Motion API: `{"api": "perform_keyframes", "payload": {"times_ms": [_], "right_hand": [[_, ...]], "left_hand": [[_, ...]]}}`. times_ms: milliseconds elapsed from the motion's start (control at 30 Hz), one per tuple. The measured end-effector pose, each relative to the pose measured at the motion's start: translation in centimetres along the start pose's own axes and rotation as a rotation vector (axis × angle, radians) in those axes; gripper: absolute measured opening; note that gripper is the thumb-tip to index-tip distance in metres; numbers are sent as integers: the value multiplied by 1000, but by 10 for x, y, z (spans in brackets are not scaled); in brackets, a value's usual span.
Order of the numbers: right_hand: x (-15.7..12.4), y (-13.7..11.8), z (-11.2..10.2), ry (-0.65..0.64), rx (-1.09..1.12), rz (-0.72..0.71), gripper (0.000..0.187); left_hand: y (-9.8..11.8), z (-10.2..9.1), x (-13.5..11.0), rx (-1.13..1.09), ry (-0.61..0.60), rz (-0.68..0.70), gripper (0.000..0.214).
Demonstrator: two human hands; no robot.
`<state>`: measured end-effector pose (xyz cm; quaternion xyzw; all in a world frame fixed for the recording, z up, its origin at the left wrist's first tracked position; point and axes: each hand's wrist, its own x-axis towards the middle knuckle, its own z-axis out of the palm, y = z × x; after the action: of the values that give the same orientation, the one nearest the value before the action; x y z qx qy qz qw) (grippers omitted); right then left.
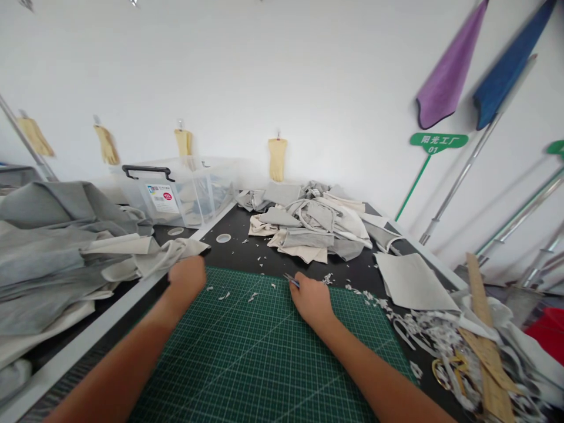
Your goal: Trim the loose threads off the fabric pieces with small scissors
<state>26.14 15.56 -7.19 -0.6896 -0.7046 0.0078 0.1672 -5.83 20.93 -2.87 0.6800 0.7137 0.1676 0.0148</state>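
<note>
My left hand (188, 277) is closed at the near edge of a light grey fabric piece (170, 251), at the left border of the green cutting mat (264, 352). Its fingertips are hidden behind the hand. Over the mat's far edge, my right hand (314, 298) is closed around small scissors (292, 281). Their short blades point away to the left, and the hand covers most of the handles. Small white fabric scraps (252, 297) lie on the mat between my hands.
A heap of cut fabric pieces (308, 220) lies beyond the mat. Left are draped grey cloth (48, 258) and a clear plastic bin (189, 200). On the right are a flat fabric square (416, 281), shredded scraps (440, 332), wooden rulers (482, 311) and yellow-handled scissors (458, 365).
</note>
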Motion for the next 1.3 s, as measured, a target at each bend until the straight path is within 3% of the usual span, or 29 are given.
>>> {"api": "perform_keyframes", "payload": {"times_ms": [100,167,233,300,400,533,733,867,967,1133,1300], "right_hand": [[3,7,-1,122,207,73,45],[5,13,-3,223,348,142,52],[6,17,-4,303,445,190,53],[7,20,-5,354,503,214,52],[8,22,-4,379,561,229,51],[10,23,-2,393,617,259,49],[12,26,-2,410,639,268,49],[13,28,-3,432,669,289,49],[15,30,-4,441,711,310,49],[15,32,-4,460,766,340,48],[15,33,-3,460,775,335,48]], "left_hand": [[69,32,-3,-8,-23,183,29],[114,52,-2,-17,25,445,36],[151,68,0,-50,70,630,37],[179,81,3,-62,96,723,36],[205,95,10,-57,106,774,31],[223,108,23,-31,150,801,30],[243,114,43,3,147,665,26],[245,105,41,-7,175,645,26],[240,86,32,-79,268,639,32],[230,35,23,-204,436,549,36],[215,-20,36,-417,521,433,28]]}}
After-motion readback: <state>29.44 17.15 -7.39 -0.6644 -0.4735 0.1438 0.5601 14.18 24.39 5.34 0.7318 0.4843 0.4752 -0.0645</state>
